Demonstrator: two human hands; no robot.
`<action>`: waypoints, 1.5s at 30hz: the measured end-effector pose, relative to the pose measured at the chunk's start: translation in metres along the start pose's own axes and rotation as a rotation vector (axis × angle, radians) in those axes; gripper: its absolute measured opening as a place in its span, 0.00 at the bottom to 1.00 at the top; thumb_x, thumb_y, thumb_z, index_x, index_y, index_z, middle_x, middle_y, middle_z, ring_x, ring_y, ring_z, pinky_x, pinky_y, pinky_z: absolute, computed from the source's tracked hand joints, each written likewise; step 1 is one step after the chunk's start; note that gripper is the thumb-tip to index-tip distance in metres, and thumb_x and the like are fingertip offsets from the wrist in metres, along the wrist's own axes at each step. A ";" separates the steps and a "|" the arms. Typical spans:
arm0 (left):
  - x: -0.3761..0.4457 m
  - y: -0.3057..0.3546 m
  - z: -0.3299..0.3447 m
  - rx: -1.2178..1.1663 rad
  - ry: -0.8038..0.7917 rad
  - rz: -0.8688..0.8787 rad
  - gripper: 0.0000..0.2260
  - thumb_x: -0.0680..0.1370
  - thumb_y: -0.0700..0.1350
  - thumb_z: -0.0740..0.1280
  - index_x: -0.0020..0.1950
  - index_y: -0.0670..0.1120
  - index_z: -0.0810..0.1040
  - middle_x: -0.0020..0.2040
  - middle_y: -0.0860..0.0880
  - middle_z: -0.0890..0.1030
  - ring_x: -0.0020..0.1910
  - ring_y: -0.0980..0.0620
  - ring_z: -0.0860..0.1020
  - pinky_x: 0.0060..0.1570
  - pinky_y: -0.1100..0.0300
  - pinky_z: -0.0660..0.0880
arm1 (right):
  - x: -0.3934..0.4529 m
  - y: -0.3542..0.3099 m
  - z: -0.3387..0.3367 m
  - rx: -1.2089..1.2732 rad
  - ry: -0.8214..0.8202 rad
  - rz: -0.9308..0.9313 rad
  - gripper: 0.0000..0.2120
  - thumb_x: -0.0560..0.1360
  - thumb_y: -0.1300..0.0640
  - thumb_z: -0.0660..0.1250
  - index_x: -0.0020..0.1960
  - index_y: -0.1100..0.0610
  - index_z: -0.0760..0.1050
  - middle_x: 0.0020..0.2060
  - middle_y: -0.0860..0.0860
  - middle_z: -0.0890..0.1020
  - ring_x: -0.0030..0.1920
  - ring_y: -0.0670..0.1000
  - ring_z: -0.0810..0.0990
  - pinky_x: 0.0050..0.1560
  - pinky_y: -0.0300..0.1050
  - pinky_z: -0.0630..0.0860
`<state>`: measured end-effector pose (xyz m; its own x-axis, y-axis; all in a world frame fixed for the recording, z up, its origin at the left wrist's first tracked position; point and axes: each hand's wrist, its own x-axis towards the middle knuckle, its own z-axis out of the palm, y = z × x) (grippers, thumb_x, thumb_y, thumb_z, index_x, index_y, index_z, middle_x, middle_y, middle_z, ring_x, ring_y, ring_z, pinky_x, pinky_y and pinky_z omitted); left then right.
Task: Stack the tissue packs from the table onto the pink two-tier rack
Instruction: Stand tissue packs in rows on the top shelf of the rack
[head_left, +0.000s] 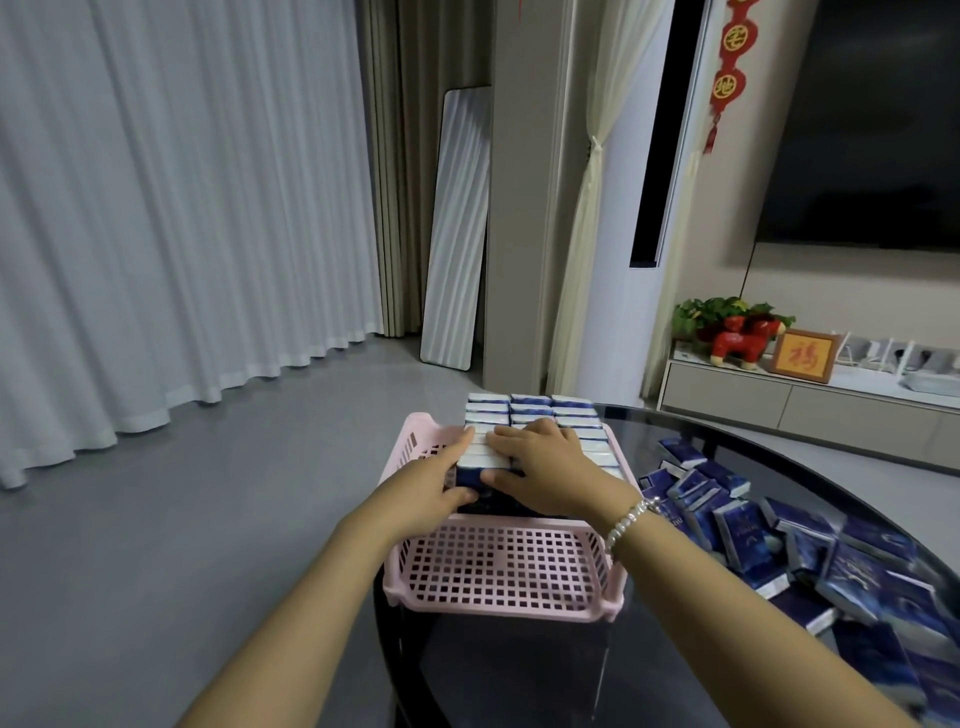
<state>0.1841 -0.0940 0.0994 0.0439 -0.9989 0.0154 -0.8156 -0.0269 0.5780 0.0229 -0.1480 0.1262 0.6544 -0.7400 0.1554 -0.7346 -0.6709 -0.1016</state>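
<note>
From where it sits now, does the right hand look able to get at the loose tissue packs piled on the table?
Probably yes. The right hand rests on the stacked packs in the pink rack; the loose pile lies openly on its side, nothing between.

Rack (498, 571): on the surface (649, 649), at its left edge.
Stacked packs (535, 415): in rows on the rack's far half.
Loose packs (779, 530): heaped on the surface, right of the rack.
Hands: left hand (441, 480) and right hand (545, 462) on the nearest stacked row.
</note>
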 end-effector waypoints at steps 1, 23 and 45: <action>0.000 0.001 0.000 0.026 -0.011 -0.005 0.32 0.80 0.49 0.62 0.76 0.63 0.46 0.59 0.48 0.76 0.49 0.53 0.74 0.52 0.61 0.71 | -0.002 0.000 0.002 -0.042 0.005 -0.007 0.25 0.79 0.43 0.56 0.73 0.49 0.60 0.74 0.47 0.63 0.70 0.54 0.60 0.68 0.52 0.55; -0.032 0.093 0.094 -0.164 0.490 0.424 0.10 0.78 0.42 0.64 0.58 0.49 0.80 0.55 0.55 0.77 0.57 0.58 0.71 0.60 0.67 0.64 | -0.132 0.076 0.011 0.278 0.491 0.180 0.16 0.77 0.51 0.63 0.64 0.48 0.74 0.54 0.43 0.79 0.58 0.46 0.66 0.58 0.41 0.60; 0.108 0.141 0.234 0.068 0.156 0.062 0.26 0.81 0.49 0.60 0.77 0.47 0.56 0.77 0.48 0.58 0.76 0.47 0.55 0.74 0.54 0.51 | -0.134 0.257 0.077 0.431 0.231 0.599 0.32 0.76 0.52 0.66 0.75 0.49 0.56 0.70 0.52 0.66 0.65 0.54 0.72 0.61 0.48 0.72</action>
<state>-0.0616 -0.2143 -0.0085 0.0771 -0.9809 0.1786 -0.8566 0.0265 0.5152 -0.2401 -0.2248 0.0031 0.0785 -0.9856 0.1498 -0.7858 -0.1537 -0.5991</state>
